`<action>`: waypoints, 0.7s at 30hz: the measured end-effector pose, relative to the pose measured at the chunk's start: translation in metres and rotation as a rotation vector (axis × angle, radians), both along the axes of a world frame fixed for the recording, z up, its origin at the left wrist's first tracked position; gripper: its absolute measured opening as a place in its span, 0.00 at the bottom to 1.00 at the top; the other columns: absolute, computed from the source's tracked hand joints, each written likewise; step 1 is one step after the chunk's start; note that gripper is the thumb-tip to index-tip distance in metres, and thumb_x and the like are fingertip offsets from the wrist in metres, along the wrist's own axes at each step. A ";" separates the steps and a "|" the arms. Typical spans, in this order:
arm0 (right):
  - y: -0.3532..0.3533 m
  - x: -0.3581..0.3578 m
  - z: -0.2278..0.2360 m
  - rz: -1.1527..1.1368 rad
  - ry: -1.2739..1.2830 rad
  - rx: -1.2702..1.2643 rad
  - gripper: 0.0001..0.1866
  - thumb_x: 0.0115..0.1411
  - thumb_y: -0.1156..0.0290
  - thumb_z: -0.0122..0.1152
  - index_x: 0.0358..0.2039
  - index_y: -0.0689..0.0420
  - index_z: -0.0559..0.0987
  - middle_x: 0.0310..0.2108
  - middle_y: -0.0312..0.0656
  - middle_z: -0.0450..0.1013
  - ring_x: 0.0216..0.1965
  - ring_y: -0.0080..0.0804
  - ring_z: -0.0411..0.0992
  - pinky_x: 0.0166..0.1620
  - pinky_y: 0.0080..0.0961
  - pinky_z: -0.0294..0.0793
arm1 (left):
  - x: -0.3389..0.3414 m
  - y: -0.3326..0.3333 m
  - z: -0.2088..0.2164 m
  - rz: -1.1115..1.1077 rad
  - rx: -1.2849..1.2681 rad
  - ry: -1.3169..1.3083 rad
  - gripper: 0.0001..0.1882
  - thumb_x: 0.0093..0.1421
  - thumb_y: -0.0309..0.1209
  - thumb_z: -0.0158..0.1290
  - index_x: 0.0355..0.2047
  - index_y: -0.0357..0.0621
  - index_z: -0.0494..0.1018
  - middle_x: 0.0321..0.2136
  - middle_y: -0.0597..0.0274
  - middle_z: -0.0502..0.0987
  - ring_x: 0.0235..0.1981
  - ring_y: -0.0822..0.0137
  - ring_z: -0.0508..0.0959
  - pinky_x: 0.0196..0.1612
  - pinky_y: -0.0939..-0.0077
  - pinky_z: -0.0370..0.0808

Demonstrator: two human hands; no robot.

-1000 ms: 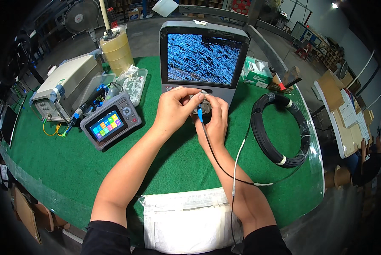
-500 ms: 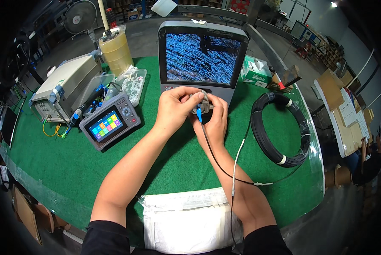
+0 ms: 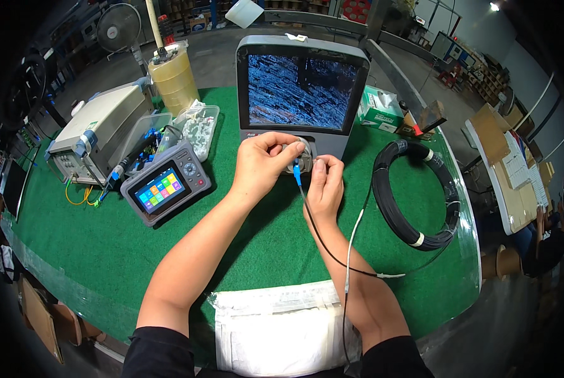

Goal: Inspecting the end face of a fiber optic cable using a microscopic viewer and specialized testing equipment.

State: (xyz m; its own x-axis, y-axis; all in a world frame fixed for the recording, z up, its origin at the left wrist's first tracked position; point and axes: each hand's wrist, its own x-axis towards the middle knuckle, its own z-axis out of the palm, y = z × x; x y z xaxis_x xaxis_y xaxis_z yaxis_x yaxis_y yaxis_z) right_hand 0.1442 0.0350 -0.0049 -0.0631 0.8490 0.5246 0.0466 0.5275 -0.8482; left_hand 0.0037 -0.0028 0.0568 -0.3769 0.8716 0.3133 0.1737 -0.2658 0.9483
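Note:
In front of the inspection screen (image 3: pixel 299 88), a round grey metal fitting (image 3: pixel 306 165) sits low on the device. A blue fibre connector (image 3: pixel 297 175) is plugged into its near side, with a black cable (image 3: pixel 320 234) trailing from it toward me. My left hand (image 3: pixel 258 165) is closed on the fitting's upper left side, thumb and forefinger at its top. At the right edge of the fitting my right hand (image 3: pixel 325 189) is closed, thumb and fingertips against it; its far fingers are partly hidden. Blue and black streaks fill the screen.
A grey handheld tester (image 3: pixel 165 186) with a lit colour screen lies at left, beside a beige instrument (image 3: pixel 99 126) and a plastic tub (image 3: pixel 200 129). On the right are a black cable coil (image 3: pixel 389 208) and a green tissue box (image 3: pixel 381 108). A white wrapped pad (image 3: pixel 279 327) lies nearest me.
My right hand has shifted slightly right and down, its fingers drawing back to the fitting's edge, showing more of it. The streaked picture on the screen has dimmed.

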 end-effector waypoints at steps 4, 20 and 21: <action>0.006 -0.002 0.001 -0.068 -0.086 0.134 0.12 0.74 0.64 0.51 0.39 0.61 0.73 0.35 0.48 0.74 0.34 0.46 0.73 0.40 0.39 0.72 | 0.000 -0.001 0.004 0.007 -0.011 0.004 0.11 0.62 0.31 0.68 0.38 0.35 0.84 0.21 0.80 0.71 0.23 0.87 0.64 0.25 0.86 0.59; 0.003 -0.004 0.001 -0.034 -0.022 0.212 0.08 0.73 0.72 0.50 0.42 0.62 0.74 0.36 0.48 0.73 0.38 0.45 0.74 0.44 0.37 0.73 | 0.003 0.001 0.001 -0.011 0.052 -0.050 0.11 0.64 0.30 0.64 0.42 0.34 0.84 0.25 0.77 0.76 0.27 0.85 0.70 0.31 0.86 0.68; 0.003 -0.004 0.002 -0.034 -0.021 0.211 0.08 0.73 0.72 0.50 0.42 0.62 0.74 0.36 0.48 0.73 0.38 0.45 0.74 0.44 0.37 0.73 | 0.002 0.001 0.001 -0.011 0.051 -0.049 0.11 0.64 0.30 0.64 0.42 0.34 0.84 0.25 0.77 0.76 0.27 0.85 0.70 0.31 0.86 0.68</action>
